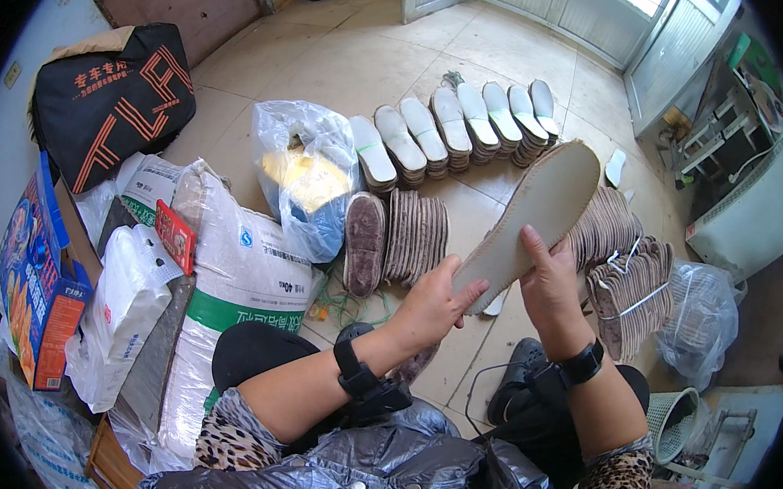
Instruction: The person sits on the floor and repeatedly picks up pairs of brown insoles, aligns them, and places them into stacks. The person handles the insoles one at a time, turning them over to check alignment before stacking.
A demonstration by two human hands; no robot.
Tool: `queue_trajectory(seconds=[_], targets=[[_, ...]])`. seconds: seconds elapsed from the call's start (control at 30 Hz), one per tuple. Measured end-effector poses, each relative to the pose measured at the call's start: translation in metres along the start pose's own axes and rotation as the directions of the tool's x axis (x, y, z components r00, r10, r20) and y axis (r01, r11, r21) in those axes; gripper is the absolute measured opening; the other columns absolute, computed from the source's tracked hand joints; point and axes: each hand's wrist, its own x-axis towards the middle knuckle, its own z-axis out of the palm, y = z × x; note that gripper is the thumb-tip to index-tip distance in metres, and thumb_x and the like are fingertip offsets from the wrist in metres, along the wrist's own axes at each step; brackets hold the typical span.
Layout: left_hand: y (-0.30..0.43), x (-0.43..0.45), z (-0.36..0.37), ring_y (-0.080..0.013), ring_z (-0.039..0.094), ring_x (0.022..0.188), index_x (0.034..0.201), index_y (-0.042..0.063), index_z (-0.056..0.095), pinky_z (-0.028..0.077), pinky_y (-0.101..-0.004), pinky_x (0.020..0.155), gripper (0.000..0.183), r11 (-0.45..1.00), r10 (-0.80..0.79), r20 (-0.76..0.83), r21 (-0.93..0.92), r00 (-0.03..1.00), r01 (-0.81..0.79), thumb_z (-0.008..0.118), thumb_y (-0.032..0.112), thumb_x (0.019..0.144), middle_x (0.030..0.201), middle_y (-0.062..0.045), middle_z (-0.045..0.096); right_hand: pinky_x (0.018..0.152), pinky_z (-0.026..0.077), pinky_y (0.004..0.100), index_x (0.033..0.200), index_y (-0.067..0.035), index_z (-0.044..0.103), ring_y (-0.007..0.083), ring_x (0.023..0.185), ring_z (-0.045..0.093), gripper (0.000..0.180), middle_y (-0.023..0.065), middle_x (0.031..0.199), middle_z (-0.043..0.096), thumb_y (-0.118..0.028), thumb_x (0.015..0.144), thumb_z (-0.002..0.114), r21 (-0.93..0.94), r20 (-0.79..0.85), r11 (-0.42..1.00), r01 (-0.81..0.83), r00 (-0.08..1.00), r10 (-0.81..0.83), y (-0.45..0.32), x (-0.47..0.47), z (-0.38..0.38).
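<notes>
A pale insole (553, 188) with a stitched edge is held up before me, tilted, its wide end pointing away to the upper right. My left hand (437, 296) grips its narrow end, thumb on the pale face. My right hand (549, 271) holds the right edge near the middle, thumb also on top. Fingers behind the insole are hidden. Beyond it on the floor stands a curved row of insole stacks (453, 122), several with green ties. Left of my hands stands a row of brown fleecy insoles (418, 233) on edge. Another row (603, 227) lies to the right.
A tied insole bundle (633, 291) and a clear plastic bag (699, 324) lie at right, above a wastebasket (674, 415). At left are a filled white sack (245, 267), a plastic bag with yellow contents (307, 176), a printed carton (40, 286) and a black bag (117, 99).
</notes>
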Motion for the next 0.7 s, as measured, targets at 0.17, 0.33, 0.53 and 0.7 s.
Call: queue_trajectory(seconds=[0.17,0.33,0.53,0.7], targets=[[-0.003,0.010,-0.010,-0.0239,0.063,0.079,0.106,0.000,0.053,0.051,-0.0367,0.070,0.039,0.966,0.095,-0.049,0.246,0.994,-0.080,0.066,0.033,0.090,0.094,-0.016,0.061,0.091,0.045,0.0290,0.124,-0.005,0.048,0.0131,0.105,0.056,0.036,0.0046,0.116,0.059,-0.011,0.092,0.064,-0.134,-0.008,0.991,-0.005,1.000,0.004,0.007,-0.001,0.003],[0.017,0.020,-0.038,-0.0279,0.059,0.088,0.103,0.002,0.057,0.048,-0.0361,0.075,0.029,0.811,0.574,-0.278,0.325,0.770,-0.487,0.072,0.016,0.082,0.094,-0.012,0.058,0.092,0.045,0.0294,0.126,-0.004,0.048,0.0138,0.106,0.058,0.038,0.0048,0.115,0.061,-0.010,0.092,0.064,-0.246,0.191,0.969,0.014,0.981,0.034,0.007,-0.015,0.014],[0.031,0.017,-0.048,-0.0326,0.057,0.081,0.091,0.002,0.060,0.047,-0.0387,0.072,0.019,0.645,0.726,-0.204,0.534,0.657,-0.547,0.070,0.003,0.076,0.084,-0.012,0.056,0.094,0.044,0.0289,0.126,-0.002,0.048,0.0120,0.107,0.056,0.039,0.0041,0.117,0.060,-0.012,0.092,0.064,-0.339,0.209,0.935,-0.109,0.960,0.188,0.012,-0.028,0.028],[0.027,0.018,-0.049,-0.0327,0.058,0.078,0.086,0.002,0.056,0.046,-0.0392,0.068,0.012,0.667,0.678,-0.245,0.603,0.693,-0.438,0.067,0.007,0.082,0.080,-0.014,0.056,0.093,0.044,0.0289,0.126,-0.002,0.048,0.0118,0.104,0.056,0.040,0.0035,0.115,0.060,-0.012,0.091,0.065,-0.333,0.200,0.938,-0.100,0.964,0.173,0.025,-0.017,-0.001]])
